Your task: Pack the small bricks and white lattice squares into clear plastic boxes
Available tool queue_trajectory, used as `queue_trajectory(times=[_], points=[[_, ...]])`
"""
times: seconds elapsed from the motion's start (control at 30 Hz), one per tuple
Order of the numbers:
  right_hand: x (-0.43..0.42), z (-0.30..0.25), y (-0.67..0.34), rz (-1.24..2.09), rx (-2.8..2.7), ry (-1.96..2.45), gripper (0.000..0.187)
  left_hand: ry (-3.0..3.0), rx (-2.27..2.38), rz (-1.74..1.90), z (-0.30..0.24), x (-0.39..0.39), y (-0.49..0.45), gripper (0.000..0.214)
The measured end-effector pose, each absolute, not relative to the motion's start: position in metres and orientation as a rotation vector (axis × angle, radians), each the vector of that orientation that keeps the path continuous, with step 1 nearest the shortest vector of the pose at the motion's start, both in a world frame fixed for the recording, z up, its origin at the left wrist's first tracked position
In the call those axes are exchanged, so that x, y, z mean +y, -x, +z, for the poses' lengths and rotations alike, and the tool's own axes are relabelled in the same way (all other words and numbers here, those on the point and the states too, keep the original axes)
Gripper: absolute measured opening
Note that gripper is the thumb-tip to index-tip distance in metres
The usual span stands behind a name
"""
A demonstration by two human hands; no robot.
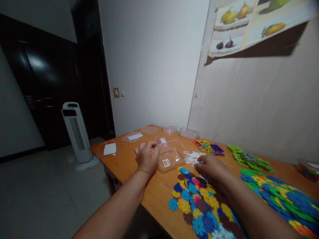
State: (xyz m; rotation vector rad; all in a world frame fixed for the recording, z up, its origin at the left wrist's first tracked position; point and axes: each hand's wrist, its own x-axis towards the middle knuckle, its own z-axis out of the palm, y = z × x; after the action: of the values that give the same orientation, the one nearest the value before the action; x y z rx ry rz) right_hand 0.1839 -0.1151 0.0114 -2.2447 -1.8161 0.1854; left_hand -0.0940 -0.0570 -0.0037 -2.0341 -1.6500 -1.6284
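Observation:
My left hand [148,158] is closed in a loose fist against the left side of a clear plastic container [171,168]. Nothing shows in its curled fingers. Inside the container lies a small white window-shaped plastic piece [165,162]. To the right is a pile of white openwork plastic pieces [191,157]. My right hand [211,166] is over the pile's near right edge, its fingertips pinched on a white piece there. The fingers partly hide what they hold.
Colourful flower-shaped discs [199,202] cover the near table, with larger discs [286,194] at right. Behind are small coloured pieces [208,147], green pieces [249,157], clear tubs [189,133] and lids [109,149]. A tower fan [77,132] stands left of the table.

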Motion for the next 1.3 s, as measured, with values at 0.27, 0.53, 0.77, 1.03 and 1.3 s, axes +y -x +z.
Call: queue_trajectory(times=[0.27, 0.53, 0.77, 1.03, 1.3], points=[[-0.116, 0.012, -0.186, -0.109, -1.785, 2.275, 0.034, 2.018, -1.624, -1.635, -0.006, -0.055, 0.094, 0.008], [-0.111, 0.027, -0.172, 0.31, -1.511, 1.625, 0.038, 2.022, -1.616, -1.638, -0.006, -0.056, 0.093, 0.008], [-0.101, 0.02, -0.203, 0.148, -1.503, 1.77, 0.035, 2.035, -1.619, -1.638, -0.004, -0.056, 0.094, 0.008], [-0.102, 0.001, -0.243, 0.05, -1.742, 2.307, 0.048, 2.032, -1.636, -1.624, -0.005, -0.054, 0.094, 0.009], [-0.096, -0.01, -0.244, 0.102, -1.707, 2.253, 0.025, 2.035, -1.634, -1.636, -0.005, -0.054, 0.094, 0.009]])
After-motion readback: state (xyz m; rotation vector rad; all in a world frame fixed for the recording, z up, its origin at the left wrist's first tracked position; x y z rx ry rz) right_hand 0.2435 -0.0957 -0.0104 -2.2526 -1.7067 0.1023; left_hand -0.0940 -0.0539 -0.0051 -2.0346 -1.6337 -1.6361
